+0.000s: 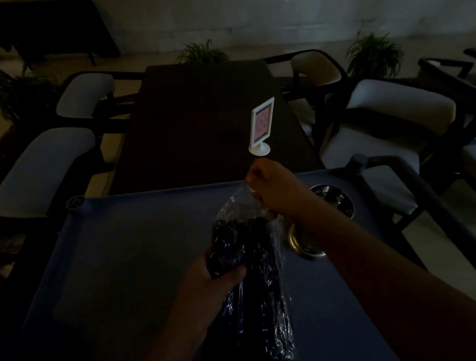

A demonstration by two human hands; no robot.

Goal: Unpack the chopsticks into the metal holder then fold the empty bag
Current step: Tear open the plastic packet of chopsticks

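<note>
The flat blue plastic cart top [117, 264] has a raised rim and round posts at its far corners. Its far edge meets the near end of a long dark wooden table [196, 126]. The whole left half of the cart top lies bare, from the far left corner to the near edge, and offers the widest open room. The right side is tighter. A round shiny metal holder [334, 200] stands close to the right edge, towards the far right corner. A second round metal piece with a brass-coloured rim [295, 243] sits just nearer, partly hidden under the right forearm.

A crinkled clear plastic bag [272, 308] packed with dark chopsticks [236, 238] stands over the middle of the cart top, its lower end towards the near edge and its mouth tilted towards the holder. The left hand [211, 281] grips the bag at mid-length, fingers and thumb curled round the bundle. The right hand [275, 188] is closed in a loose fist and pinches the loose plastic at the mouth; the light is too dim to tell which fingers do the pinching.

A white-framed table sign [263, 122] stands on the table beyond, with pale-cushioned dark chairs [44, 170] along both sides.
</note>
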